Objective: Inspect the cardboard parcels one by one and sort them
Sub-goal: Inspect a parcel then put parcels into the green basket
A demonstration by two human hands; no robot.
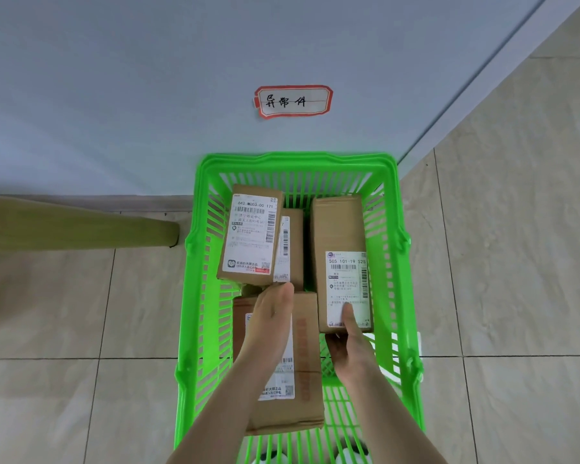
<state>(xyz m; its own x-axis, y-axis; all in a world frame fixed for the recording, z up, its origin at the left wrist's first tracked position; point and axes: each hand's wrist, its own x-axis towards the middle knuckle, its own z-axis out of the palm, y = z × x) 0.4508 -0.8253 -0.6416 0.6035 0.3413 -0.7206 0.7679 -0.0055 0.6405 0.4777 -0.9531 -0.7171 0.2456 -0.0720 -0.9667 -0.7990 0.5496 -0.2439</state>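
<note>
four cardboard parcels (339,222) lie in a green basket (298,158) on the tiled floor (516,262), against a white wall (114,95) under a red-bordered label (293,101). the right hand (349,346) pinches the right parcel (340,236) at its near end, thumb on its sticker. the left hand (270,319) lies flat on the near parcel (307,363), fingers straight, tips just beside the far-left parcel (252,236). an olive bar (81,229) lies left of the basket.

Bright, even daylight; soft shadows; wide-angle bend at edges; slight blur.
</note>
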